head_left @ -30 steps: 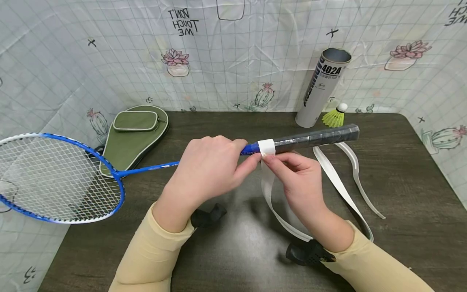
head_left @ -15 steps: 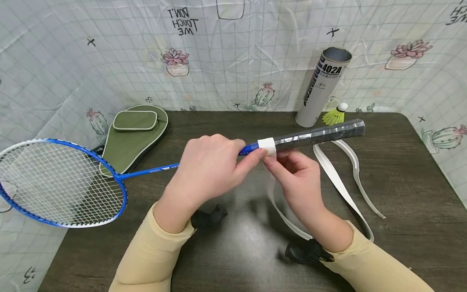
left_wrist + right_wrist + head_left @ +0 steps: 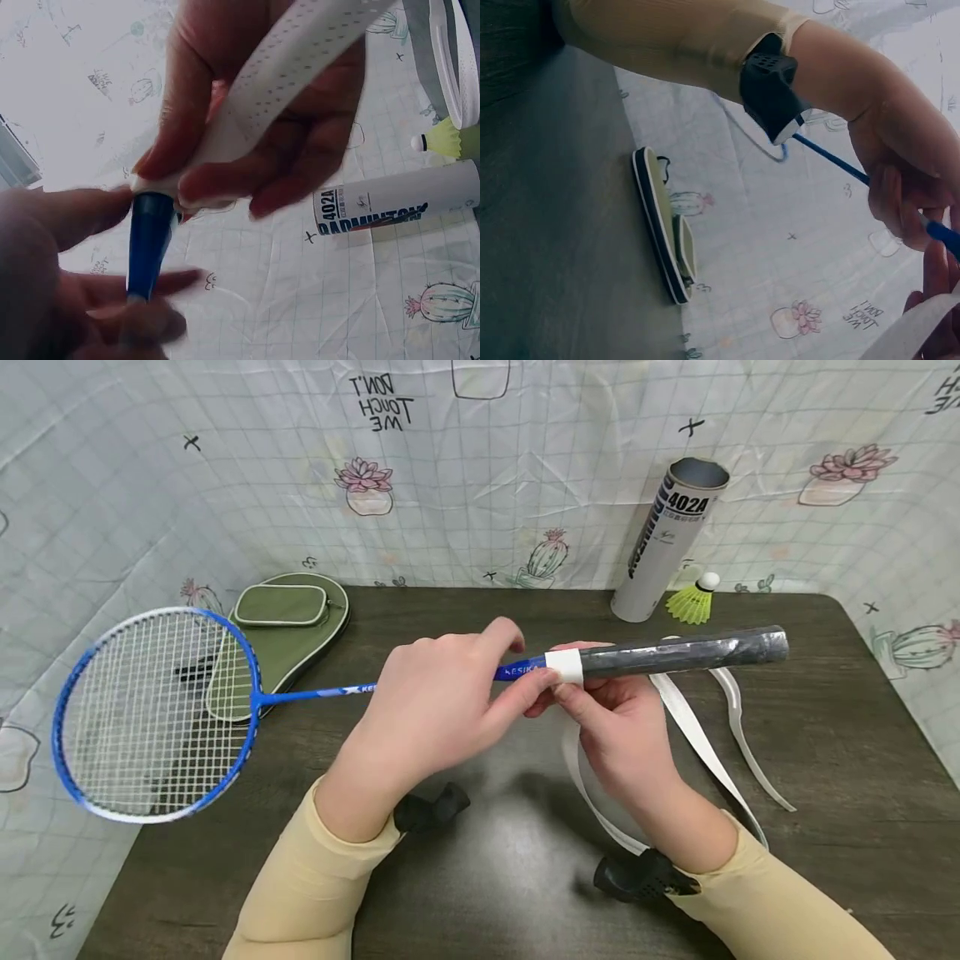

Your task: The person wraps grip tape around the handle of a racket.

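Note:
A blue and white badminton racket (image 3: pixel 322 693) is held crosswise above the table, strung head at left and black-wrapped handle (image 3: pixel 690 652) at right. My left hand (image 3: pixel 435 693) holds its shaft, thumb at the blue cone and index finger raised. One band of white grip tape (image 3: pixel 564 666) circles the handle's start, beside the cone. My right hand (image 3: pixel 626 727) pinches this tape just below the band, some fingers hidden behind the handle. In the left wrist view, the tape's perforated length (image 3: pixel 277 79) runs across the right hand's fingers.
A green racket-shaped case (image 3: pixel 300 610) lies at the back left. At the back right stand a shuttlecock tube (image 3: pixel 663 543) and a yellow shuttlecock (image 3: pixel 692 599). A thin white strip (image 3: pixel 742 735) lies on the dark table (image 3: pixel 495 893), behind which hangs a printed cloth (image 3: pixel 450 468).
The racket has shifted right and turned, its head now looking rounder and its handle end lower than half a second ago. My left index finger has lifted off the shaft.

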`<state>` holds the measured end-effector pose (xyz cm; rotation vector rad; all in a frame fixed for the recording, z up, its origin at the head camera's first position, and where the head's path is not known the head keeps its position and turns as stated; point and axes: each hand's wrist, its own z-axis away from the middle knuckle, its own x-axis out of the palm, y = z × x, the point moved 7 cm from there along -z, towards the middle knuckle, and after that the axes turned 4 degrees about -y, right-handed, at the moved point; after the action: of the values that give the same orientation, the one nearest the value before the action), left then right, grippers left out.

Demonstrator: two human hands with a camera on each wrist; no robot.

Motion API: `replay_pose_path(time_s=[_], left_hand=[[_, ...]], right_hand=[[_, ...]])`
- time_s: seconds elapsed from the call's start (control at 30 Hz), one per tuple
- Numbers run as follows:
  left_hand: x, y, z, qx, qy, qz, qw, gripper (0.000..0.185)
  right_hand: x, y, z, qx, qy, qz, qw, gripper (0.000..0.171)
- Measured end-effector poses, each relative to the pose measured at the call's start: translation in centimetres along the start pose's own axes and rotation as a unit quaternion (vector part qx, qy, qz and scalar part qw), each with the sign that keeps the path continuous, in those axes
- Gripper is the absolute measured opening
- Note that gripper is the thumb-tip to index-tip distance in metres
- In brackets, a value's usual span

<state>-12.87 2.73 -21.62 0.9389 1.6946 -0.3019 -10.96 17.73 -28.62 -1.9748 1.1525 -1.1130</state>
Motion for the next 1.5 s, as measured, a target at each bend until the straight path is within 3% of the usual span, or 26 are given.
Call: replay_pose_path(time_s=[0.07, 0.17, 0.27, 0.47, 0.67, 0.87, 1.13, 1.23, 1.5], left_hand=[[-0.6, 0.6, 0.0, 0.056, 0.053, -0.007, 0.997, 0.026], [-1.2, 1.4, 0.3, 0.132, 0.107, -0.028, 0.9851, 0.039], [-1.3, 1.7, 0.5, 0.161, 0.131, -0.043, 0.9773, 0.053], [-1.1, 1.6, 0.7, 0.148, 0.143, -0.068, 0.9762, 0.057], [-1.1, 1.4, 0.6, 0.131, 0.154, -0.088, 0.9753, 0.062], [-1.0, 1.7, 0.3, 0.135, 0.156, -0.092, 0.9742, 0.063], [-0.9, 2.1, 0.1, 0.148, 0.126, -0.072, 0.9783, 0.054], [-0.9, 2.2, 0.1, 0.152, 0.123, -0.062, 0.9787, 0.051], [-1.2, 2.5, 0.2, 0.161, 0.152, -0.076, 0.9722, 0.067]], right_hand=[[-0.2, -0.4, 0.0, -0.005, 0.02, 0.002, 1.0, 0.018], [-0.5, -0.7, 0.0, 0.002, 0.061, 0.018, 0.998, 0.012], [-0.8, -1.0, 0.2, 0.016, 0.09, 0.055, 0.994, 0.007], [-0.8, -1.1, 0.5, 0.031, 0.111, 0.094, 0.989, 0.009], [-0.7, -1.8, 0.7, 0.001, 0.11, 0.147, 0.983, 0.02], [-0.8, -1.9, 0.6, -0.005, 0.114, 0.121, 0.986, 0.025], [-1.7, -2.1, 0.8, 0.004, 0.161, 0.171, 0.972, 0.008], [-1.8, -2.3, 0.9, -0.006, 0.164, 0.171, 0.972, 0.008], [-1.4, -2.7, 0.8, -0.034, 0.135, 0.146, 0.98, 0.012]])
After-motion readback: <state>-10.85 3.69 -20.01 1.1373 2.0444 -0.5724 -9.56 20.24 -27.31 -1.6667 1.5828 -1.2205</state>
